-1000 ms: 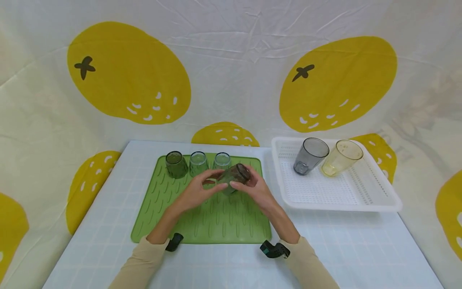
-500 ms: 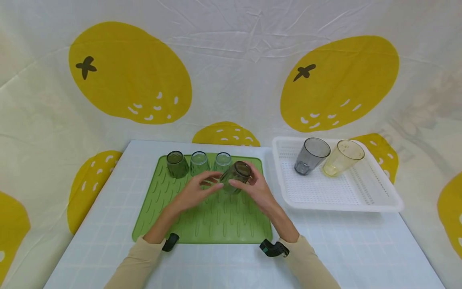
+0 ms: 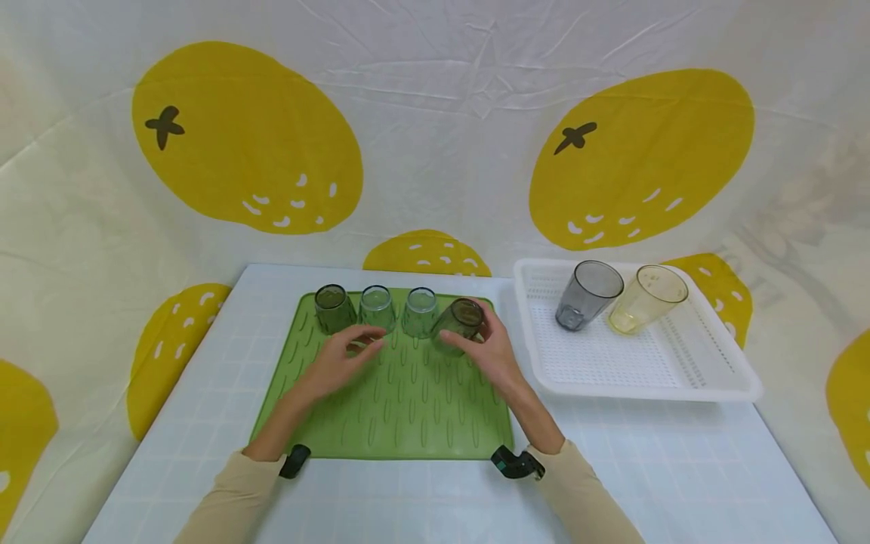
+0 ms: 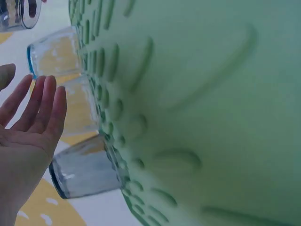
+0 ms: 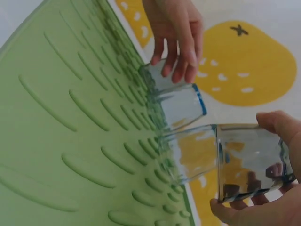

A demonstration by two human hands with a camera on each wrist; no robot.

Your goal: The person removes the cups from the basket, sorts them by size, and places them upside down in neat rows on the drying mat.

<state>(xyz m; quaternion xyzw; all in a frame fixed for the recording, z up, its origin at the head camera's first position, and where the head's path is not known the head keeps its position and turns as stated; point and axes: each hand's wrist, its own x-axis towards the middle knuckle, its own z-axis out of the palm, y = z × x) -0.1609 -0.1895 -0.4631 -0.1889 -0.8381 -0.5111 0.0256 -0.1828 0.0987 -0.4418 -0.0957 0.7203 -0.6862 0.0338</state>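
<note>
Right hand alone now holds the smoky tumbler.
Since half a second ago, I see the left hand has drawn away from it leftward, fingers loosely extended, holding nothing. The right thumb and fingers grip the tumbler over the green mat, near its far right corner, beside three tumblers along the far edge. Its mouth points down; its long axis, more upright than before, tips slightly right. I cannot tell whether its rim touches the mat.
</note>
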